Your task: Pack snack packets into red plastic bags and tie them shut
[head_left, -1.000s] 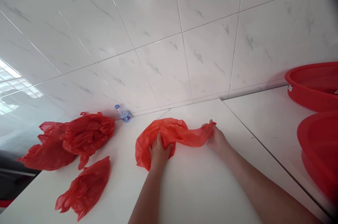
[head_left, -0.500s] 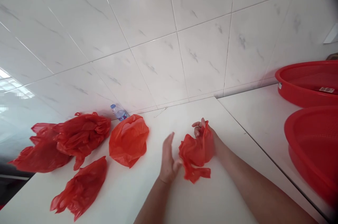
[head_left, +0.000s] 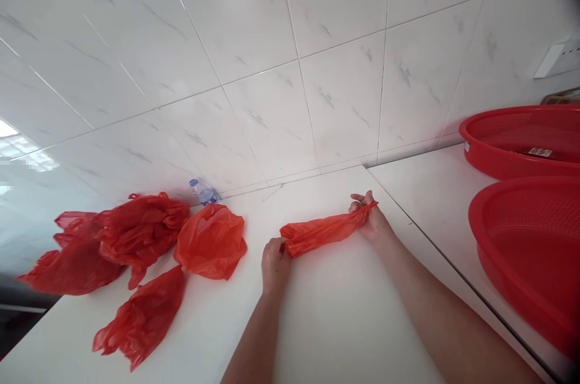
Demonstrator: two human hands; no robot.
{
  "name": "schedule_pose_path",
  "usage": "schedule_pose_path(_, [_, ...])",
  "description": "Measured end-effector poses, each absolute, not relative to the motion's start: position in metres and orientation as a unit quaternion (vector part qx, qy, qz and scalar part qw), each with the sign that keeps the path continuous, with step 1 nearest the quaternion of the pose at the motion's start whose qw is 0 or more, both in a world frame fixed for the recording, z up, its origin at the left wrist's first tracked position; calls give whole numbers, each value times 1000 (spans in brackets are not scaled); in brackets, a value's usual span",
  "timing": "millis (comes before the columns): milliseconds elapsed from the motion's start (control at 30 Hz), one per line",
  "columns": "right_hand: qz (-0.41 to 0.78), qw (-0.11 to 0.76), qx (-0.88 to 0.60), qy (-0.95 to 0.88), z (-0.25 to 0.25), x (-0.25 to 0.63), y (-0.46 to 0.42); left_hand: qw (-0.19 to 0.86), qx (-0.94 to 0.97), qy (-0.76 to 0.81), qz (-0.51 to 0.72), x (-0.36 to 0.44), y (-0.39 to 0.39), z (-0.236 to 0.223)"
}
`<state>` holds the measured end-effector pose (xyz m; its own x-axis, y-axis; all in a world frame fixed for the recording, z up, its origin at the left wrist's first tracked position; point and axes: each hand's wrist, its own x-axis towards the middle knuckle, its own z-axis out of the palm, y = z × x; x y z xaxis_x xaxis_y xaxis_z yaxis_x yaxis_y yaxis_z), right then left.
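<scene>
A red plastic bag (head_left: pixel 324 232) is stretched lengthwise into a narrow strip between my two hands, over the white tabletop (head_left: pixel 344 323). My left hand (head_left: pixel 275 257) is closed on its left end, fingers curled over the edge. At the other end, farther from me, my right hand (head_left: pixel 372 218) pinches a gathered corner, with some fingers raised. To the left of my left hand lies a puffed-open red plastic bag (head_left: pixel 212 242). A crumpled red bag (head_left: pixel 142 314) rests nearer the front.
A heap of red bags (head_left: pixel 140 230) is at the left back. Beside it a small plastic bottle (head_left: pixel 203 192) leans near the tiled wall (head_left: pixel 254 112). Two red plastic baskets, a rear basket (head_left: pixel 507 160) and a front basket (head_left: pixel 498 263), stand on the right beyond a table seam.
The bag was crumpled and hung from my right hand. My left hand has closed on it, and it is now pulled out straight. The puffed-open bag has shifted slightly left.
</scene>
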<state>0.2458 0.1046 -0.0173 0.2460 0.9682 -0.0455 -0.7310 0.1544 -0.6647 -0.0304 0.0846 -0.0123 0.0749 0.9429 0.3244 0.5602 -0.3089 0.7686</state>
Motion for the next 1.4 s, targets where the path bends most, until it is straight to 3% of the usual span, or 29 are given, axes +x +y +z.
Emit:
schedule_pose_path(133, [536,711,-364,-274,-16,245,99,313,564,584,492,-36,85,-11])
schedule_pose_path(333, [514,627,-448,-377,-19,238,101,325,485,585,562,-47,87,-10])
schedule_pose_path(600, [598,433,-403,-541,1,201,74,356,505,536,575,-37,85,-9])
schedule_pose_path(667, [602,449,-395,-529,2,185,72,418,536,492,544,-31,81,-9])
schedule_pose_path(800, [593,571,-424,-378,-8,171,81,563,531,377,510,-24,78,-11])
schedule_pose_path(933, [546,643,-449,-295,-18,189,92,656,372,293,588,-37,91,-18])
schedule_pose_path(1033, [522,674,-449,-269,-16,208,93,654,269,281,648,-55,105,-23])
schedule_pose_path(1400, [517,605,-480,-369,-4,202,83,650,231,302,658,-66,112,-25])
